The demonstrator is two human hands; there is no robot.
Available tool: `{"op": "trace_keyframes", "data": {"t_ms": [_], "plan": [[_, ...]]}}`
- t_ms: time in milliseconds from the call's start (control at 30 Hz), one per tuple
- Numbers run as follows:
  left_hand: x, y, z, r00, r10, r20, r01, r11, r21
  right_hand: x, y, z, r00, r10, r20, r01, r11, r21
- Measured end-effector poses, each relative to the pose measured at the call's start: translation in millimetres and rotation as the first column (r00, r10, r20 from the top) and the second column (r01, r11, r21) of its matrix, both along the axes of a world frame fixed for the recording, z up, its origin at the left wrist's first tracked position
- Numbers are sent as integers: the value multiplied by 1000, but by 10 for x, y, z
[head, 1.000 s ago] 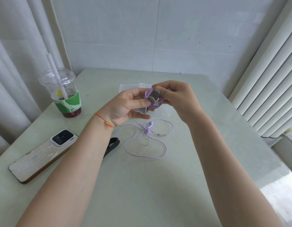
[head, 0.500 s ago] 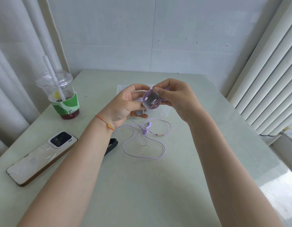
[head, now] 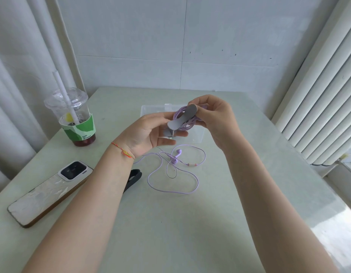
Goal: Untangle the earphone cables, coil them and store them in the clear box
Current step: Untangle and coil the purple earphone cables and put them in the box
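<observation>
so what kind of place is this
Probably a home or small office corner: a plain table against a tiled wall, curtains, and a phone beside an iced drink.

Two hands (head: 149, 133) (head: 214, 117); two purple earphone cables (head: 185, 119) (head: 174, 168); one clear box (head: 151, 110); one phone (head: 50, 191); one drink cup (head: 74, 117).
</observation>
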State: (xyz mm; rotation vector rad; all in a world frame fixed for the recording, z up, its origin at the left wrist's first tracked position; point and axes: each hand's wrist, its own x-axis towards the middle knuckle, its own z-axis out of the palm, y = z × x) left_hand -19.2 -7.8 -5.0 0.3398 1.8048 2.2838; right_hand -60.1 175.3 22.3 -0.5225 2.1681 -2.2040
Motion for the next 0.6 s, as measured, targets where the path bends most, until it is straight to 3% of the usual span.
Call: {"op": "trace_keyframes", "data": {"t_ms": [167, 400, 600], "plan": [[14, 58, 11, 1000, 15, 7, -16, 1000, 24, -31, -13, -29, 997, -40, -64, 45, 996, 83], [-71, 126, -56, 989, 136, 63, -143, 981, 130, -88, -34, -106, 994, -90, -63, 94, 993, 64], [-117, 177, -115, 930, 259, 260, -321, 918, 234, -113, -124, -201, 964, -119, -238, 179, 952, 249]]}}
